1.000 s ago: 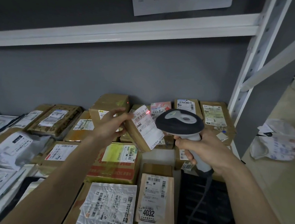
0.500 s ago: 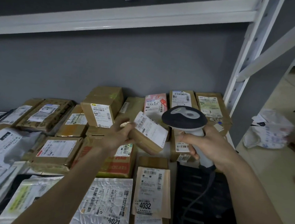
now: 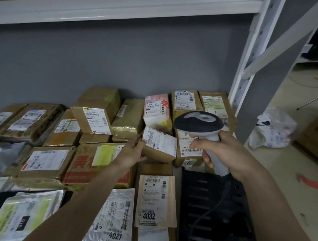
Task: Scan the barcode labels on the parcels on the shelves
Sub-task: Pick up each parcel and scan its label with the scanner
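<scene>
The left hand (image 3: 132, 152) grips the small brown parcel (image 3: 158, 146) on the crowded shelf (image 3: 126, 4), label up, seemingly to face the barcode scanner (image 3: 199, 124) clasped in the right hand (image 3: 222, 154), though no beam shows.

Parcel storeroom or courier depot, white metal shelving (image 3: 250, 57) against a grey wall (image 3: 109, 64), shelf crowded with taped cardboard boxes (image 3: 96, 107) and plastic mailers (image 3: 115, 218) bearing barcode labels, handwritten pickup numbers 4021 and 4032, corded handheld scanner (image 3: 200, 124), more boxes on the floor beyond.
</scene>
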